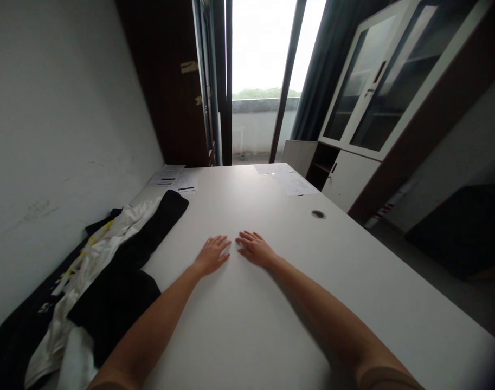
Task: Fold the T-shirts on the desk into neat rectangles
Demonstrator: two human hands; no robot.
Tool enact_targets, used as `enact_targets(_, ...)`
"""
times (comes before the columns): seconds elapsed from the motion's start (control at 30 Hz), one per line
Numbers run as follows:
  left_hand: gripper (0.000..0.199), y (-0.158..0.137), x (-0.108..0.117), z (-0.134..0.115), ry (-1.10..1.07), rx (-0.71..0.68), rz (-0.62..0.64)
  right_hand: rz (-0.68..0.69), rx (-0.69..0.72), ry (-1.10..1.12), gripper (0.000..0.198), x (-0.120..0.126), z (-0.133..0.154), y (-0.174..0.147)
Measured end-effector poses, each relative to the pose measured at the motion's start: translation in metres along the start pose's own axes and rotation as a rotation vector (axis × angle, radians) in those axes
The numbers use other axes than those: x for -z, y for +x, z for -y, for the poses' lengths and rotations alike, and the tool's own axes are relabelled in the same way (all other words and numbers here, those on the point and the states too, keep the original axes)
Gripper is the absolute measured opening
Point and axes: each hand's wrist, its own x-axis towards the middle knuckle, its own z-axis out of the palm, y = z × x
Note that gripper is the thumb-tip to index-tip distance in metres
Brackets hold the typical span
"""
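Black cloth [127, 271]: because it lies limp on the tabletop [239, 330] at my left, I judge it soft and light, best held by a loose fold.
Left hand [211, 255]: palm down on the tabletop, fingers slightly spread, holding nothing.
Right hand [256, 250]: just beside the left, likewise flat and spread, its forearm [324, 303] slanting inward.

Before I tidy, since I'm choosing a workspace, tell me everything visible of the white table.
The white table looks flat and smooth, shining softly toward the far end. A round, rimmed hole sits near its right edge. The left hand and right hand rest on it, palms down; clothes lie along its left side, papers at both far corners.
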Motion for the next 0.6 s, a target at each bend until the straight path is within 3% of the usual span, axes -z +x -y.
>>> enact_targets(0.6,0.053,0.0002,-0.0025,0.0024,-0.012,-0.02,-0.023,-0.016,0.022,0.014,0.052,-0.0034,-0.0038,0.0007)
